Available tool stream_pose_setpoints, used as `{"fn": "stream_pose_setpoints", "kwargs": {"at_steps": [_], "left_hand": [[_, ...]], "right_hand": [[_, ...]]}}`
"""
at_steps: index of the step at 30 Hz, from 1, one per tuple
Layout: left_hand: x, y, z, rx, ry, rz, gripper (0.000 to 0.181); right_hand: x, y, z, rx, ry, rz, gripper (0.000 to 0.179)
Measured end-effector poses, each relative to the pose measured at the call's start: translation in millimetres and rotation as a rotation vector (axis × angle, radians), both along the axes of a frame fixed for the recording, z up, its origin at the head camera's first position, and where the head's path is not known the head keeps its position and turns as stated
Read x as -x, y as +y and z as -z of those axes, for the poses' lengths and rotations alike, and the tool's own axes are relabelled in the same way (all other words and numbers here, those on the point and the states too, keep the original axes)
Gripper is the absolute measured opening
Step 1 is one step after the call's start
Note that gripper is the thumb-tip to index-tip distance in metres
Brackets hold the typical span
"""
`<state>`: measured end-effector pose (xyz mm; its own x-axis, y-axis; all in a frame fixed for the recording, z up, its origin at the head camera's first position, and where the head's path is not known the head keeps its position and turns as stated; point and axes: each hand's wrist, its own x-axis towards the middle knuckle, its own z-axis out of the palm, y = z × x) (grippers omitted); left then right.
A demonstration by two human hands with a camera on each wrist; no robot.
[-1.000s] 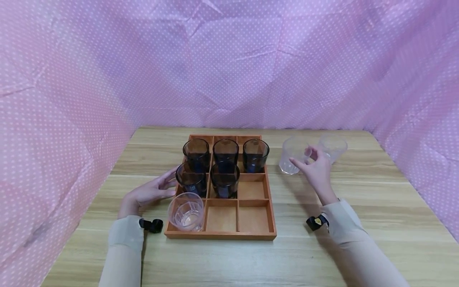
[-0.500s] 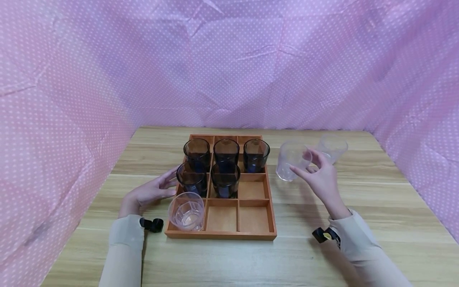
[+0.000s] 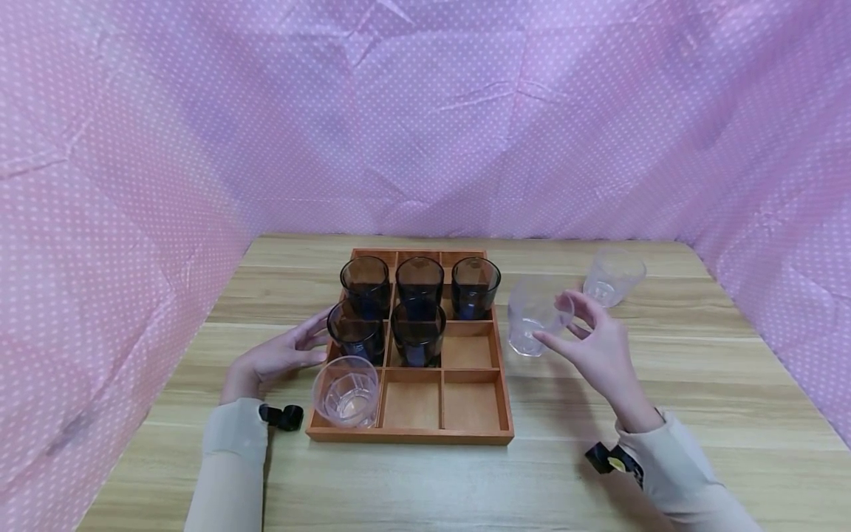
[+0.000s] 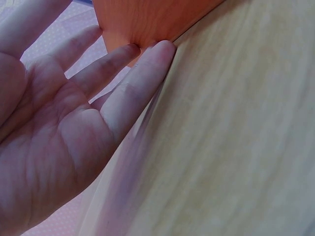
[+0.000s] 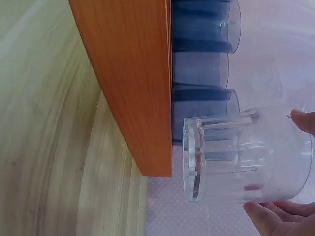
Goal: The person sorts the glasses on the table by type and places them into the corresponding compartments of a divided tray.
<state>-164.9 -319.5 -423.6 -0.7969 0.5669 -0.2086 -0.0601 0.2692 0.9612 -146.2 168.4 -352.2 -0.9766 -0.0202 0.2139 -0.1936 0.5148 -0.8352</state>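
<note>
In the head view my right hand (image 3: 598, 351) pinches a clear cup (image 3: 532, 318) near its rim, just right of the wooden compartment tray (image 3: 408, 437). The right wrist view shows this clear cup (image 5: 246, 157) with its base toward the tray's side wall (image 5: 128, 73). My left hand (image 3: 282, 356) rests at the tray's left side. Its straight fingertips (image 4: 160, 51) touch the tray wall (image 4: 142, 19). Several dark tinted glasses, one a dark glass (image 3: 417, 336), fill the back and left-middle compartments. Another clear cup (image 3: 347, 399) stands in the front left compartment.
One more clear cup (image 3: 613, 281) stands on the wooden table (image 3: 698, 384) at the back right. Pink dotted cloth (image 3: 425, 133) hangs behind and along both sides of the table. A black wrist strap device (image 3: 282, 417) sits at the left cuff.
My right hand has brought the clear cup from beside the other clear cup toward the tray, moving left and nearer to me. The left hand has stayed in place.
</note>
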Motion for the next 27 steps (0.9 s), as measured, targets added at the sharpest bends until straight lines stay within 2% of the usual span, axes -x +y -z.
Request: {"fn": "stream_pose_setpoints", "kwargs": {"at_steps": [4,14,27], "left_hand": [[-0.1,-0.1,0.4,0.004,0.017,0.011,0.085],[0.5,1.2,-0.5,-0.007,-0.027,-0.01,0.086],[1.4,0.9,-1.5,0.02,-0.02,-0.016,0.087]], "right_hand": [[-5.6,-5,-0.4,-0.003,-0.008,-0.019,0.07],[-17.3,-20,4.7,0.067,-0.035,-0.069,0.072],[-31.2,-37,10.2,0.138,-0.076,-0.167,0.069]]}}
